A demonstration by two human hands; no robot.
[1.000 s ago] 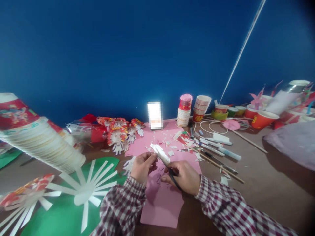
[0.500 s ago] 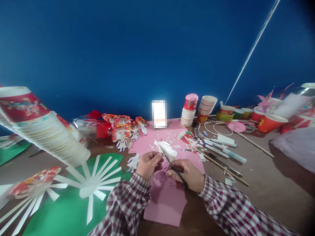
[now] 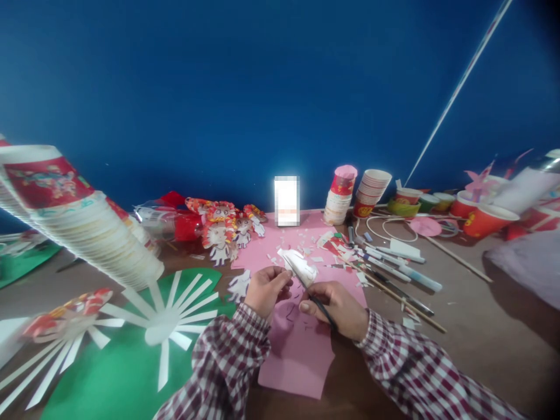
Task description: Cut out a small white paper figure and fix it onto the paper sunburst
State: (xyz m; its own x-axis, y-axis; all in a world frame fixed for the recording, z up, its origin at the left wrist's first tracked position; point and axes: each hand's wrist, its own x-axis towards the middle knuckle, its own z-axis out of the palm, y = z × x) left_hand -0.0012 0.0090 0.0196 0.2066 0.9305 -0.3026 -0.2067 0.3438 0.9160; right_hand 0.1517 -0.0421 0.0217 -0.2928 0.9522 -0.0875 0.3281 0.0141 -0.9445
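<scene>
Pinching 1 small white paper cutout (image 3: 307, 266) in the grip of the left hand (image 3: 268, 290), over the dark-marked pink paper sheet (image 3: 301, 373); clasping slim dark scissors (image 3: 324, 311) in the right hand (image 3: 343, 309), laying them across the cutout. Seemingly trimming partway, leaving the remaining cuts unclear; already having finished-looking red-and-orange paper figures (image 3: 222, 235) lying beyond the left hand.

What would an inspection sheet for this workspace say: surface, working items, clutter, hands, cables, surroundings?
Surface: brown table, pink paper across its middle.
Working items: scissors laid along a white paper piece.
Clutter: paper scraps, pens, leaning cup stack, figure cutouts.
Left hand: fingers pinched at the white paper's edge.
Right hand: gripping the scissors.
Cables: white cord, looped behind the pens; whether it is electrical, cannot tell.
Surroundings: blue wall behind, pale diagonal strip at right.
</scene>
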